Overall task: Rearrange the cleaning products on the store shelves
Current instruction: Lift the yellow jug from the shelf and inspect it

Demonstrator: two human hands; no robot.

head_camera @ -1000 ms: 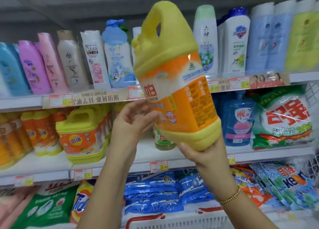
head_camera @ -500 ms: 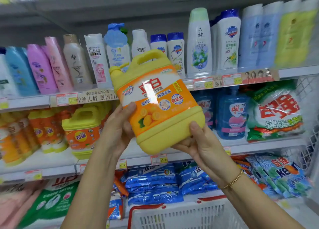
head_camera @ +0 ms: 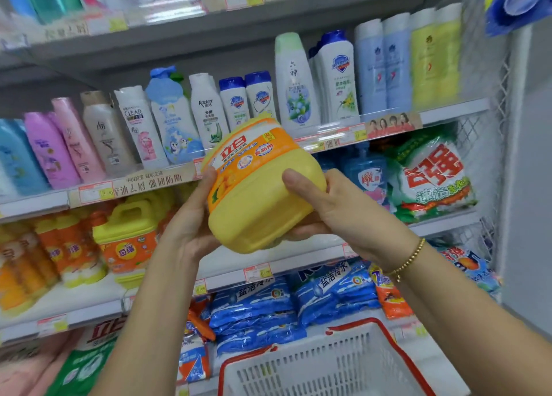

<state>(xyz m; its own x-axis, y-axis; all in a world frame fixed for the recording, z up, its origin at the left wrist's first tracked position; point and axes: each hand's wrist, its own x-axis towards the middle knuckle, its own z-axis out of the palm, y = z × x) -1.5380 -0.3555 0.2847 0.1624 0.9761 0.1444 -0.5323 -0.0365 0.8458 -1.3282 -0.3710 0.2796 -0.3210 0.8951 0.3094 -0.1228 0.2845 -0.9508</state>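
The yellow detergent jug (head_camera: 260, 204) has tipped base-forward, left hand (head_camera: 191, 225) and right hand (head_camera: 340, 213) both gripping it.

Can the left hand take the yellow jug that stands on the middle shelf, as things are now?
Probably not yet: the left hand, with the right hand, holds the tilted jug. The shelf jug stands near, nothing before it; a freed hand likely reaches it.

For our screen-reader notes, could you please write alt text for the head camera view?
A left hand and right hand hold a yellow detergent jug, tipped with its base toward the camera, before store shelves. Shampoo bottles line the shelf behind it; a white basket sits below.
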